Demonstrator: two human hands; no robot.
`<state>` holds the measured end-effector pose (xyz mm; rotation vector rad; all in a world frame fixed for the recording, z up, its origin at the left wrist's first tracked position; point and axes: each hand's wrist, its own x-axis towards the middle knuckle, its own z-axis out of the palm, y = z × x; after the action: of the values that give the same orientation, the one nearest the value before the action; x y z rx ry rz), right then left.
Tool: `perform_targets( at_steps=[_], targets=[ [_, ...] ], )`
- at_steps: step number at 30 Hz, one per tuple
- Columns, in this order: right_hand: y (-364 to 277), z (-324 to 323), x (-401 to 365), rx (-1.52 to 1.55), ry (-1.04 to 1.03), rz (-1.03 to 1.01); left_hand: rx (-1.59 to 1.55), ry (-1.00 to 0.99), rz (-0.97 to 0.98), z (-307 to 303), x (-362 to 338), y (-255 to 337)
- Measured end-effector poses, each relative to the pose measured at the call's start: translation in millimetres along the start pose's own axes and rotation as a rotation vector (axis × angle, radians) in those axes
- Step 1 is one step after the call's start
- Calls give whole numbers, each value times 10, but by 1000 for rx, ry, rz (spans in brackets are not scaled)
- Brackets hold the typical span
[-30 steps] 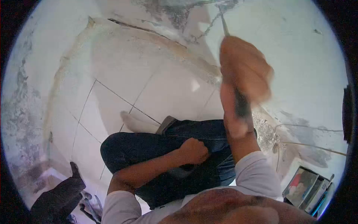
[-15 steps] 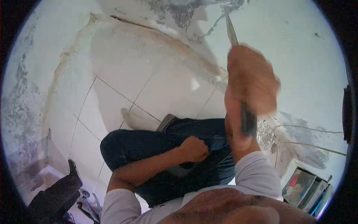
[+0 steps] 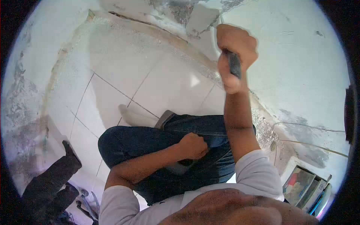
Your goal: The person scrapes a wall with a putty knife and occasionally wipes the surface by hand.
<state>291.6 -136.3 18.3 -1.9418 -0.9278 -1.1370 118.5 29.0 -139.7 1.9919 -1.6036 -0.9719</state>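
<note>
My right hand [image 3: 237,54] is closed around the black handle [image 3: 233,63] of a tool with a thin metal blade, held up against the white wall [image 3: 292,75]. Only a sliver of the blade [image 3: 221,19] shows above the fist, near a grey, peeling patch [image 3: 200,20]. My left hand [image 3: 193,145] rests closed on the dark blue jeans [image 3: 135,144] over my lap; what it holds, if anything, is hidden.
White floor tiles [image 3: 112,105] meet the wall along a rough, dusty edge. Crumbled debris [image 3: 264,131] and two cables [image 3: 311,146] lie at the right. A box of items [image 3: 300,187] stands lower right. Dark objects [image 3: 52,180] are at the lower left.
My right hand has moved up and slightly left with the tool, reaching farther out along the wall. Less of the blade shows now. My left hand has stayed nearly in place.
</note>
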Motion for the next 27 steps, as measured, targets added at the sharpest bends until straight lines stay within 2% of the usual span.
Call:
perform_targets(
  at_steps=[1,2,8,10,11,12,13,15,16,18,19,20,21,23,24,27],
  targets=[
    [13,-29,13,-9,-4,-8,6,-23,-6,25,14,16],
    [18,-33,23,184,11,-83,19,-48,-21,12,31,-19],
    [-15,-67,84,36,127,-31,2,46,13,12,12,8],
    [-311,-215,168,165,-33,-50,31,76,18,-65,-23,-17],
    [-380,-229,182,239,-119,-55,41,0,0,-165,-12,-18],
    [-177,-112,138,85,-28,7,37,-86,-12,-174,-35,38],
    [96,-3,85,-81,61,47,35,-83,-6,-158,-23,67],
    [241,-6,-23,-209,-54,26,26,-148,-59,-166,-5,69],
    [280,29,36,-207,-40,8,44,-139,-71,-46,48,-75],
    [161,120,27,-104,98,-108,54,190,103,496,84,-232],
    [63,88,-36,-77,158,-143,23,169,110,453,-13,-82],
    [197,48,-83,32,-61,-23,30,74,51,187,-9,-28],
    [-12,62,45,-155,-133,-62,38,-18,-13,39,5,-1],
    [-189,19,109,143,8,-103,74,-46,-17,33,-1,-23],
    [-142,46,83,150,9,-97,58,-16,-1,12,3,-54],
    [81,12,-4,-158,-2,-84,25,-2,19,-43,-23,49]
  ],
)
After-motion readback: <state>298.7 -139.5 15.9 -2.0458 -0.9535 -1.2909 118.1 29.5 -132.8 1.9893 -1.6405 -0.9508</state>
